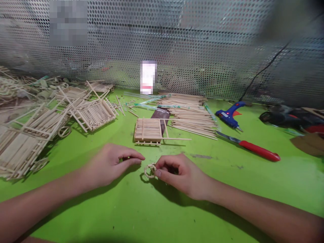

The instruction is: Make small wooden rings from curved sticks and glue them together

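Observation:
Between thumb and forefinger, my right hand (pixel 183 175) pinches a small pale wooden ring (pixel 146 172), perhaps a little wheel, just above the green table (pixel 162 216). My left hand (pixel 115 165) is to the left of the ring, with its thumb and forefinger stretched toward it and a gap between the tips. Nothing shows in the left hand. Straight ahead of both hands lies a small cart body made of thin sticks (pixel 149 130), its two long shafts pointing right.
Several stick carts (pixel 96 113) are heaped at left. Behind the cart body is a bundle of thin sticks (pixel 189 114). A red-handled knife (pixel 259 150) and a blue glue gun (pixel 230 114) lie at right. A perforated metal screen (pixel 116 44) stands at the back, with a lit phone (pixel 148 76) against it.

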A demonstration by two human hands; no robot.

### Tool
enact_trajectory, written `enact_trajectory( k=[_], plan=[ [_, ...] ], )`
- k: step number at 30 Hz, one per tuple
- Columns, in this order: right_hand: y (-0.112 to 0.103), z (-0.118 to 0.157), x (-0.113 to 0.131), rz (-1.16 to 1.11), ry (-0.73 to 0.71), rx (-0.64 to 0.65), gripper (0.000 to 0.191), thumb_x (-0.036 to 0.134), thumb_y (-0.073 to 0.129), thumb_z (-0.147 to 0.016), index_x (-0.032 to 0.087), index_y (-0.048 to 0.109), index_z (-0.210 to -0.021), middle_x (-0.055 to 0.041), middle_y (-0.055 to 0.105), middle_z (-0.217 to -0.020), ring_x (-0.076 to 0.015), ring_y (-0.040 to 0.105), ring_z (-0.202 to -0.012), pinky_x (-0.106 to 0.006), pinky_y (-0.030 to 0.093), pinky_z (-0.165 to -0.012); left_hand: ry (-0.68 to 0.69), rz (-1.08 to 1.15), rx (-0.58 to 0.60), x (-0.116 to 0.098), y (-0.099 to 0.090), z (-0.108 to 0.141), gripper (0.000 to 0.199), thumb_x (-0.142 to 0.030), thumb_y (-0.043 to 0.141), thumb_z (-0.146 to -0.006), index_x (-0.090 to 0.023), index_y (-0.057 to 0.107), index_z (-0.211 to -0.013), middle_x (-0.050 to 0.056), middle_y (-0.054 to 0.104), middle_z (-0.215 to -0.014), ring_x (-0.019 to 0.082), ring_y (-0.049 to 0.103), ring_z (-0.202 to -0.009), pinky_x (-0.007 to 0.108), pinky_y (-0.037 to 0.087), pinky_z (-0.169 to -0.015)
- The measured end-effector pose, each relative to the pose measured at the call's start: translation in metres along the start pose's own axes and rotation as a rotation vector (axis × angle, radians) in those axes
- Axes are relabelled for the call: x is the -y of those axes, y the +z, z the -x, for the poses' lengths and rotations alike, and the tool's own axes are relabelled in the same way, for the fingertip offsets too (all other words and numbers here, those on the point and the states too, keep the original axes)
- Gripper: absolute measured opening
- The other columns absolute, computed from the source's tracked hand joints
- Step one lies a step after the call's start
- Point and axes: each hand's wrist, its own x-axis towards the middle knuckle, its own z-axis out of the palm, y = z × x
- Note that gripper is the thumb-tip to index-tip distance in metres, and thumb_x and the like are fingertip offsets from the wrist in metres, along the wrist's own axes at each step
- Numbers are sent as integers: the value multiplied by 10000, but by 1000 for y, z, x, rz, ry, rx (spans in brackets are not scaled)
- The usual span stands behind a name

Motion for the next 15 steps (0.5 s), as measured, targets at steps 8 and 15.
enact_trajectory(
  k=[8, 15],
  plan=[
    [2, 1, 2, 5, 6, -17, 314, 458, 753, -871, 151, 695, -845, 41, 523, -636, -99, 406, -570, -237, 288, -515, 43, -54, 30, -6, 3, 1, 257, -379, 582, -984, -239, 798, -984, 2, 817, -910, 184, 724, -788, 286, 520, -719],
    [3, 1, -1, 25, -9, -6, 299, 451, 740, -888, 157, 700, -855, 34, 547, -648, -103, 427, -570, -236, 301, -514, -88, 24, 60, -5, 7, -2, 403, -558, 605, -945, -191, 741, -848, 21, 727, -737, 158, 613, -609, 252, 402, -534]
  ],
)
